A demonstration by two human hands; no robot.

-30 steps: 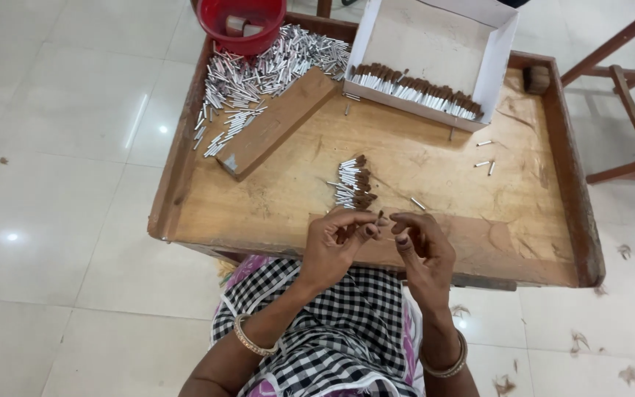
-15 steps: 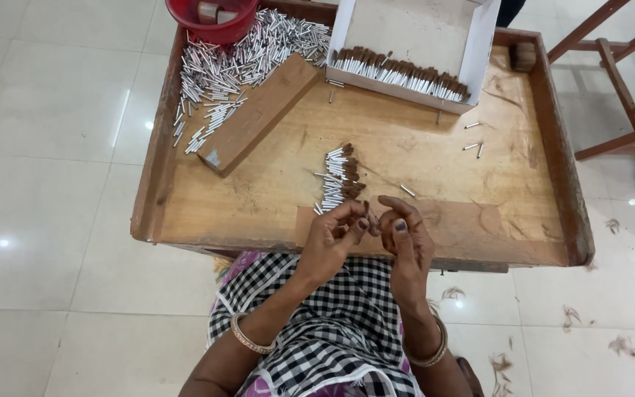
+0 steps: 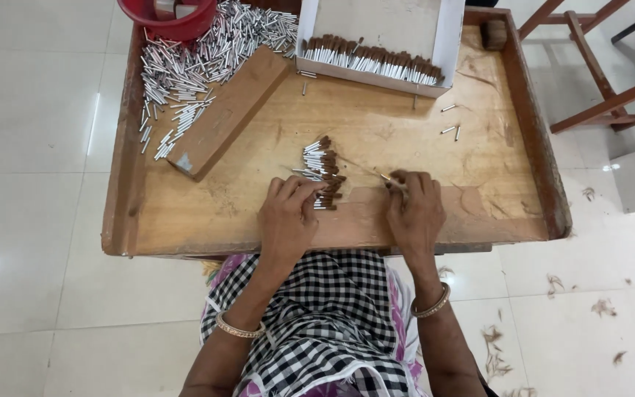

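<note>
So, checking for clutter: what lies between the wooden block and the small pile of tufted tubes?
Head view: only bare tray floor between the wooden block and the tufted tubes.

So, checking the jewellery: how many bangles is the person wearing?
2: one bangle on the left wrist, one bangle on the right wrist. None hidden, as far as shows.

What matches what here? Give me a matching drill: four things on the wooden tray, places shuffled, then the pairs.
Things:
1. red bowl
2. white box
3. wooden block
4. small pile of brown-tipped tubes

Places:
A. lying diagonally beside the loose silver tubes
B. far left corner of the tray
C. just ahead of the left hand
D. far edge, middle to right, with a row of brown-tipped tubes inside

Pairs: 1-B, 2-D, 3-A, 4-C
</note>
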